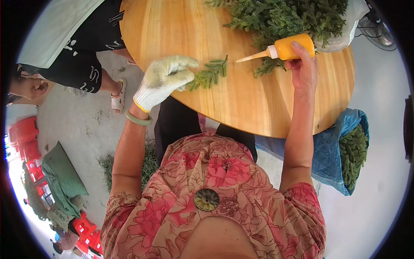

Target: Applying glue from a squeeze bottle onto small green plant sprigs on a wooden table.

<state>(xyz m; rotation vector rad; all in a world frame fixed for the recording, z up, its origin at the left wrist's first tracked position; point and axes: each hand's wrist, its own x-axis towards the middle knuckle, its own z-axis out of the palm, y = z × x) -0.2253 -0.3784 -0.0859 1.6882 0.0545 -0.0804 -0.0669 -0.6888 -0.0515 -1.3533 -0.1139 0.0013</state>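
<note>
A white work glove with a yellow cuff edge covers my left hand [166,80], over the table's near left edge. Its thumb and fingers are pinched on the lower end of a green needle-leaf sprig [213,72]. My bare right hand [304,71] is wrapped round an orange squeeze bottle [295,46], held tilted with its long pale nozzle pointing left. The nozzle tip is a short way right of the sprig and does not touch it. Below the bottle, more green branches [268,67] lie on the round wooden table [246,101].
A heap of green branches [286,17] covers the table's far side, next to a white sack [343,36]. A blue bag [323,157] of greenery stands by the right edge. Another person [79,64] is at the left. Red stools [28,134] and a green sack [62,172] are farther left.
</note>
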